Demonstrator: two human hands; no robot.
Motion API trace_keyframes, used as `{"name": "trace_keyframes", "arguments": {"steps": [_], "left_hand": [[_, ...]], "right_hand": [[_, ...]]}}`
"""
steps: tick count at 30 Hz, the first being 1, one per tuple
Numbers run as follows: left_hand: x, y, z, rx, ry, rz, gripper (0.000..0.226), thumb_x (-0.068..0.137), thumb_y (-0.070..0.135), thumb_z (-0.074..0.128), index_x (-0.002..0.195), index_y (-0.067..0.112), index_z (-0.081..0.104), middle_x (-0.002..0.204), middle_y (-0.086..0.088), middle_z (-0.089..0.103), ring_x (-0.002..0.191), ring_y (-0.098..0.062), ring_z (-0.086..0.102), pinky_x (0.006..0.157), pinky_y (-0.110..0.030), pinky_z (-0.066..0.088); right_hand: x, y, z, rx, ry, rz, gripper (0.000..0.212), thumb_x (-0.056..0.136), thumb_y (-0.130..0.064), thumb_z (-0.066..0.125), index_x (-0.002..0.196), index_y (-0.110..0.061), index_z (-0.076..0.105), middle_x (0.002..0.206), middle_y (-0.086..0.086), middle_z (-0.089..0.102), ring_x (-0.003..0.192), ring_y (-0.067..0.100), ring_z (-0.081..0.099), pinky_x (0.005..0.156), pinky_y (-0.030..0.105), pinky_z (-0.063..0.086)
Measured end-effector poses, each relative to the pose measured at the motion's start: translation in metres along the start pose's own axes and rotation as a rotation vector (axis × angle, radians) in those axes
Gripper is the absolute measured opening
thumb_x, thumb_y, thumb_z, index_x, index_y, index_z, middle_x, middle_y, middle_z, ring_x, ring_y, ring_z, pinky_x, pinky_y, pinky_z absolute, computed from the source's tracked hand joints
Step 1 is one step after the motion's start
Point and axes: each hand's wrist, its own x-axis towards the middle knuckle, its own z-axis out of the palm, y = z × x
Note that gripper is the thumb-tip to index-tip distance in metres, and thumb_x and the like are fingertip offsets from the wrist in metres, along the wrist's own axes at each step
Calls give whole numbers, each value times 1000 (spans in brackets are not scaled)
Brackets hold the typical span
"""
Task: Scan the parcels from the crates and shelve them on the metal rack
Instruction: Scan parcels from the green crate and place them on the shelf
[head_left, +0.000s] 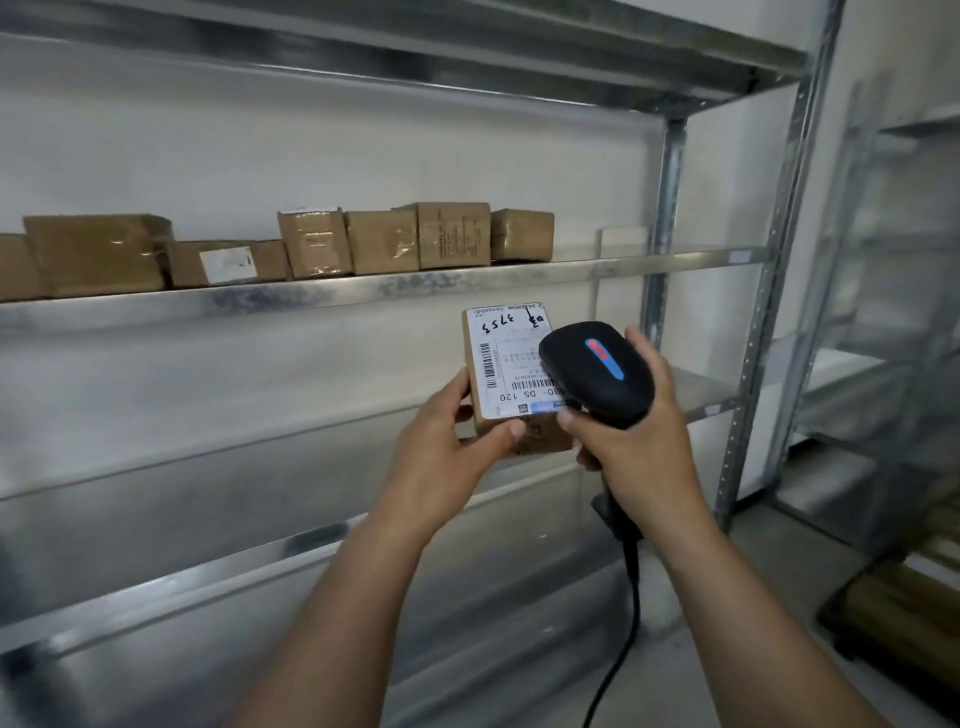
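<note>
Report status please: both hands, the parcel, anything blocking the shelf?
Left hand grips parcel, label facing up. Right hand grips scanner, head over the label. Rack shelf above: boxes in a row, bare metal at right end.

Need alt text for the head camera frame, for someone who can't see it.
The left hand holds a small cardboard parcel with its shipping label facing the camera, while the right hand grips a black corded barcode scanner just over the label. Behind them stands a metal rack, with a row of brown boxes on the shelf above.
</note>
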Motion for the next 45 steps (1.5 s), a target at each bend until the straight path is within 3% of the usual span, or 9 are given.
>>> {"name": "trace_keyframes", "arguments": {"steps": [2,5,12,15,19,24,33,40,45], "left_hand": [[28,-3,19,-14,-11,22,51,83,25,70,117,49,41,110,30,54,98,12,51,70,6,34],[71,-4,44,-29,-39,34,49,84,27,69,114,51,39,102,37,50,94,18,48,71,5,35],[157,-2,93,5,-69,80,50,86,29,67,131,34,49,102,30,54,92,7,55,77,-3,40],[188,-2,115,3,-82,70,48,87,29,66,132,31,49,106,21,56,94,0,57,74,-6,43],[234,-2,143,8,-75,23,45,88,33,64,131,30,52,116,13,63,97,-7,61,73,-16,47],[293,4,176,49,-6,-15,41,89,33,63,129,29,52,114,13,62,104,-8,59,90,-31,50],[390,-7,225,155,105,-117,47,89,29,62,133,24,47,114,3,64,104,-18,61,89,-40,53],[430,-14,235,484,117,-197,45,92,21,55,135,17,43,123,-8,60,106,-24,59,85,-37,54],[452,-14,217,1319,135,-61,48,89,47,53,126,18,55,127,-9,47,119,-28,41,91,-36,34]], "right_hand": [[26,5,-12,-30,19,-23,92,76,9,75,145,-36,34,119,-16,59,94,12,64,59,18,53],[71,13,-28,-32,47,-33,89,77,11,73,142,-37,36,125,-3,61,83,15,60,49,17,48],[156,31,-63,-74,125,-33,84,78,10,72,139,-36,37,118,10,63,52,2,56,42,20,43],[189,41,-78,-83,138,-36,78,79,8,72,131,-39,39,118,11,64,52,6,55,42,21,43],[241,53,-97,-73,133,-16,85,79,8,72,147,-26,34,119,13,63,48,4,56,41,20,43],[317,67,-115,-75,57,-19,84,80,5,72,148,-24,33,121,14,62,43,5,54,41,21,43],[439,100,-128,-122,-92,14,87,82,-3,72,151,-28,26,124,5,60,52,12,55,45,21,44],[497,128,-118,-89,-198,181,58,83,-4,68,134,-17,45,91,7,67,45,14,53,41,24,43],[523,142,-96,-65,-240,218,49,80,-5,69,126,-14,52,96,13,70,40,13,53,39,21,43]]}}
